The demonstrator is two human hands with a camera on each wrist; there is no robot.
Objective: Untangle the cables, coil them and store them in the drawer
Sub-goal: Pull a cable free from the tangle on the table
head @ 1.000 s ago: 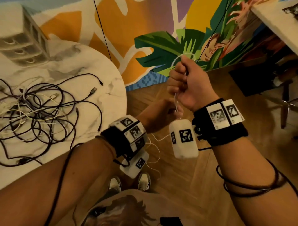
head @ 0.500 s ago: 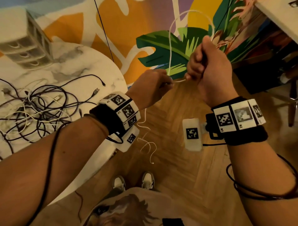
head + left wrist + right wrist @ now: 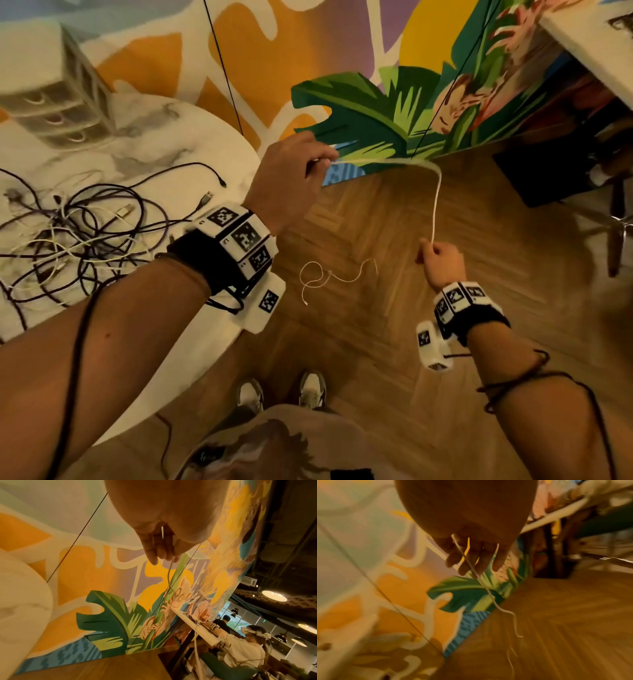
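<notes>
Two hands are up over a wooden herringbone floor [image 3: 394, 342], right in front of a big painted mural wall [image 3: 308, 51] with orange shapes and green leaves. On the left there's a round white marble table [image 3: 144, 144], and a messy tangle of dark and white cables [image 3: 78, 240] is sitting on it. At the far left of that table is a small white drawer unit [image 3: 51, 99] with its drawers closed, so can't see what's inside.

One thin white cable [image 3: 436, 202] is out of the pile and in the air. Left hand [image 3: 291, 178] has its fingers curled around one part of it, up near the wall. Right hand [image 3: 440, 258], lower and to the right, pinches it further along, fingers closed on it. Between the hands the cable runs across and bends down. Its loose end dangles in curls over the floor between the two arms.
</notes>
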